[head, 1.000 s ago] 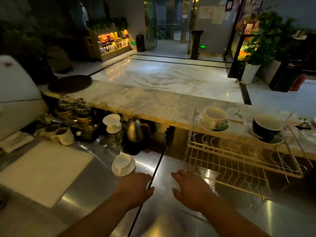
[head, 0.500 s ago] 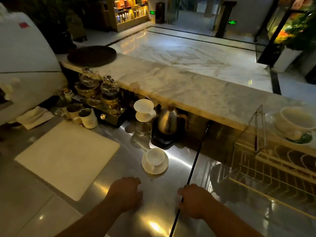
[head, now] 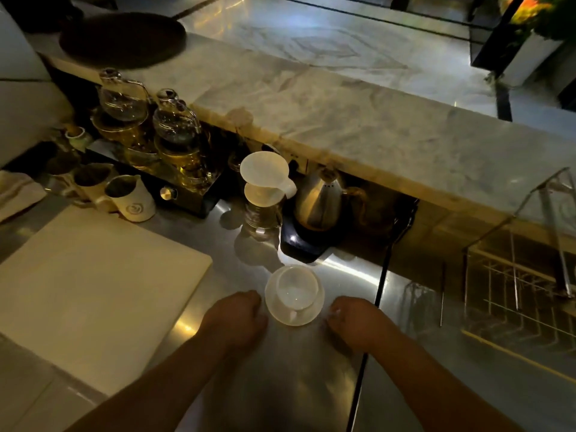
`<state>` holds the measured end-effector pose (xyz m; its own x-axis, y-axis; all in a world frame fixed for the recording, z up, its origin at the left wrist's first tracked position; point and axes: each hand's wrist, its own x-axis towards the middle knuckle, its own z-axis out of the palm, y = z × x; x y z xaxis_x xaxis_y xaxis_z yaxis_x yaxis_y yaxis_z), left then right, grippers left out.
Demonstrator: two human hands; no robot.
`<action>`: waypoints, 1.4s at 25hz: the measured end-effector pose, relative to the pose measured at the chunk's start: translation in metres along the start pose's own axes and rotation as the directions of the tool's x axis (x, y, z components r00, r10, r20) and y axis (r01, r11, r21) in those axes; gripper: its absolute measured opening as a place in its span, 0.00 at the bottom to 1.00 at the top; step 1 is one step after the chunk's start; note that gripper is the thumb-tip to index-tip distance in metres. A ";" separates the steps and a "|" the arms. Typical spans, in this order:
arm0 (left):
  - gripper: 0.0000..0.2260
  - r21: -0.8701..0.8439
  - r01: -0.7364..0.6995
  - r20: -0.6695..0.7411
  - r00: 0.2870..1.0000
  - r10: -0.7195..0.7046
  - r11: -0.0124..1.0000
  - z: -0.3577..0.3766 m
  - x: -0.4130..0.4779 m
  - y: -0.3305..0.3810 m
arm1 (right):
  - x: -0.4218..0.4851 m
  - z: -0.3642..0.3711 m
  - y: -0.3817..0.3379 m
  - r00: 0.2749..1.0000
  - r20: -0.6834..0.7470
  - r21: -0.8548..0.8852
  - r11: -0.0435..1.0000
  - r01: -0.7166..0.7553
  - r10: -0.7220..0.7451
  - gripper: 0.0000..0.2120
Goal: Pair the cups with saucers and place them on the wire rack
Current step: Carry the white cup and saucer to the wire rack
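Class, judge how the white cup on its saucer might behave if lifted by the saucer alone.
The cup sits loose on the saucer, so it may slide or tip. Both look like glazed china: probably slippery and breakable. The steel counter is hard, so a drop would likely chip them.

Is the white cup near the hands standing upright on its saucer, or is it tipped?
Upright. The white cup sits on its saucer with its round mouth facing up; the inside looks empty.

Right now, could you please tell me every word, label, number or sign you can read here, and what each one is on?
No readable words or numbers anywhere.
White mug: a round swirl logo, no letters legible.
Kettle: a few dark marks near the top, too small to read.
Cup and saucer: plain.
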<state>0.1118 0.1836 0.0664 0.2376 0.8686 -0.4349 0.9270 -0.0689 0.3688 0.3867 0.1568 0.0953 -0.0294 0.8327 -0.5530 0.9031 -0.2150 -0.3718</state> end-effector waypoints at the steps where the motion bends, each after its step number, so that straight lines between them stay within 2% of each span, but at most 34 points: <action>1: 0.14 -0.055 0.009 -0.027 1.000 -0.011 0.998 0.000 0.007 0.001 | 0.008 0.002 -0.002 0.999 -0.043 0.073 0.997 -0.013 0.016 0.10; 4: 0.23 -0.160 0.004 -0.089 0.996 -0.018 0.987 0.003 0.027 0.005 | 0.029 0.011 -0.010 0.995 -0.085 0.195 0.980 -0.028 0.045 0.10; 9: 0.20 -0.230 -0.035 -0.075 0.997 0.018 0.973 0.010 0.047 0.008 | 0.040 0.024 -0.020 0.992 -0.090 0.426 0.904 -0.039 0.085 0.11; 13: 0.19 -0.283 -0.004 -0.075 0.997 -0.018 0.959 0.016 0.049 0.007 | 0.038 0.026 -0.018 0.989 -0.111 0.496 0.868 -0.029 0.097 0.08; 19: 0.23 -0.358 -0.005 -0.091 0.995 -0.030 0.934 0.006 0.030 0.035 | 0.008 0.002 0.001 0.986 -0.106 0.558 0.828 -0.045 0.125 0.12; 24: 0.23 -0.405 -0.085 -0.127 0.991 0.036 0.910 -0.014 -0.008 0.093 | -0.049 -0.040 0.030 0.974 -0.181 0.605 0.796 0.003 0.133 0.14; 28: 0.22 -0.427 -0.162 -0.210 0.975 0.077 0.890 -0.021 -0.053 0.140 | -0.106 -0.068 0.054 0.970 -0.210 0.626 0.778 0.039 0.121 0.16; 35: 0.20 -0.433 -0.163 -0.224 0.972 0.070 0.887 -0.026 -0.142 0.232 | -0.220 -0.105 0.098 0.959 -0.258 0.632 0.771 0.079 0.114 0.15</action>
<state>0.2853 0.0572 0.2353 0.2305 0.9494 -0.2132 0.6575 0.0096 0.7534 0.5269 0.0061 0.2585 0.1851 0.9062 -0.3801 0.4227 -0.4226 -0.8017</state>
